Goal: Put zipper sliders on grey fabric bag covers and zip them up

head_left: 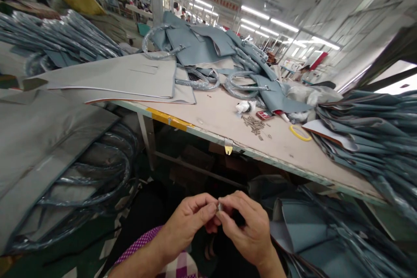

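Low in the middle of the head view, my left hand (197,217) and my right hand (246,226) meet over my lap, fingertips almost touching. Between the pinched thumbs and forefingers sits a small shiny metal piece (219,206); the fingers cover most of it, so its exact kind is hidden. Both hands are closed on it. On the table beyond lies a pile of small metal pieces (254,125). Beside that pile are a small red box (263,115), a crumpled white plastic bundle (244,107) and a yellow ring (300,133).
The table's front edge (208,134) runs across ahead, with a yellow notched clip (228,150) on it. Blue-grey bag panels (202,45) with plastic-wrapped handles heap at the back. More panels (374,126) stack at right, and grey pieces (42,156) hang at left.
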`<control>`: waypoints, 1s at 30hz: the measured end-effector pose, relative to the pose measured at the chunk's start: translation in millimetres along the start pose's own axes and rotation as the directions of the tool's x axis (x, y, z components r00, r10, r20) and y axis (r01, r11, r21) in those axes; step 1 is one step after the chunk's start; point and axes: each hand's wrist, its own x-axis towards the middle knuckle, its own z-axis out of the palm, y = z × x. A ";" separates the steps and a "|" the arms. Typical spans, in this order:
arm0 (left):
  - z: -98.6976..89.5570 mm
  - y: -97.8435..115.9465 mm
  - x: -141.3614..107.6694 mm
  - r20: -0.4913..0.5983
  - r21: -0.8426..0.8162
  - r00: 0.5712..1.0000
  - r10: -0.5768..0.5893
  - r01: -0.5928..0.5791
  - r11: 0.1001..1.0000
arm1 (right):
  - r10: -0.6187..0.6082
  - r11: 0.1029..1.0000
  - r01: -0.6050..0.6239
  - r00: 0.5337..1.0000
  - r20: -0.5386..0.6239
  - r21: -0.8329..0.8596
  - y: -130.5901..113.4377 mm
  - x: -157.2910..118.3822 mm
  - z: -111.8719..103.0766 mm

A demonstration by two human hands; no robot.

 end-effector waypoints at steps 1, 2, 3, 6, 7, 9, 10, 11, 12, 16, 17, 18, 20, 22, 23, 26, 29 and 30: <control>-0.5 1.2 2.0 -0.021 0.034 1.000 0.005 -0.004 0.999 | -0.007 1.000 0.007 1.000 -0.026 -0.023 2.6 3.9 0.1; -2.1 0.6 4.1 -0.061 0.060 0.998 0.003 0.001 0.998 | -0.012 0.999 0.009 0.998 -0.054 -0.049 6.4 8.2 -0.2; -5.2 -1.9 6.2 -0.111 0.079 0.994 -0.010 0.018 0.997 | -0.017 0.997 0.011 0.996 -0.082 -0.075 11.2 12.9 -0.8; -24.2 -20.9 9.7 -0.255 0.124 0.961 -0.105 0.140 0.982 | -0.030 0.988 0.007 0.989 -0.144 -0.157 29.5 28.8 -4.5; -33.3 -30.2 9.2 -0.280 0.135 0.949 -0.144 0.187 0.973 | -0.035 0.984 0.009 0.989 -0.147 -0.176 35.8 34.3 -5.8; -53.3 -50.8 5.0 -0.303 0.143 0.930 -0.207 0.260 0.955 | -0.047 0.979 0.020 0.990 -0.132 -0.202 47.1 44.4 -7.8; -63.1 -61.1 1.4 -0.312 0.141 0.921 -0.232 0.286 0.948 | -0.055 0.977 0.029 0.991 -0.119 -0.212 51.8 48.7 -8.5; -72.2 -70.7 -2.9 -0.326 0.131 0.912 -0.250 0.306 0.943 | -0.064 0.974 0.039 0.992 -0.106 -0.223 55.8 52.5 -8.9; -80.3 -79.4 -7.6 -0.347 0.116 0.900 -0.264 0.321 0.940 | -0.071 0.971 0.047 0.993 -0.096 -0.234 59.1 55.6 -9.3; -100.4 -99.8 -24.6 -0.455 -0.010 0.817 -0.355 0.394 0.919 | -0.072 0.964 0.057 0.996 -0.049 -0.260 68.0 62.0 -11.6; -102.7 -101.6 -27.4 -0.473 -0.044 0.795 -0.379 0.408 0.912 | -0.065 0.964 0.054 0.997 -0.036 -0.260 69.5 62.6 -12.5; -104.2 -102.7 -29.5 -0.486 -0.068 0.779 -0.395 0.417 0.906 | -0.061 0.964 0.054 0.998 -0.022 -0.261 70.8 63.1 -13.3; -105.9 -103.7 -31.7 -0.505 -0.097 0.763 -0.404 0.414 0.905 | -0.063 0.961 0.061 0.998 0.002 -0.269 72.8 64.0 -14.8; -106.8 -105.6 -32.2 -0.503 -0.109 0.763 -0.406 0.410 0.905 | -0.070 0.955 0.073 0.997 0.020 -0.286 73.9 65.1 -16.0; -107.4 -107.5 -32.2 -0.498 -0.112 0.766 -0.408 0.409 0.905 | -0.073 0.952 0.078 0.997 0.028 -0.295 74.1 65.7 -16.6; -110.2 -117.0 -32.2 -0.469 -0.094 0.789 -0.396 0.402 0.911 | -0.077 0.943 0.091 0.995 0.057 -0.320 73.4 67.7 -18.5; -113.0 -126.9 -32.9 -0.438 -0.057 0.819 -0.371 0.387 0.920 | -0.076 0.943 0.096 0.994 0.073 -0.320 71.7 69.4 -19.6; -113.4 -128.8 -33.1 -0.431 -0.050 0.823 -0.370 0.388 0.920 | -0.071 0.946 0.090 0.995 0.071 -0.313 71.0 69.7 -19.6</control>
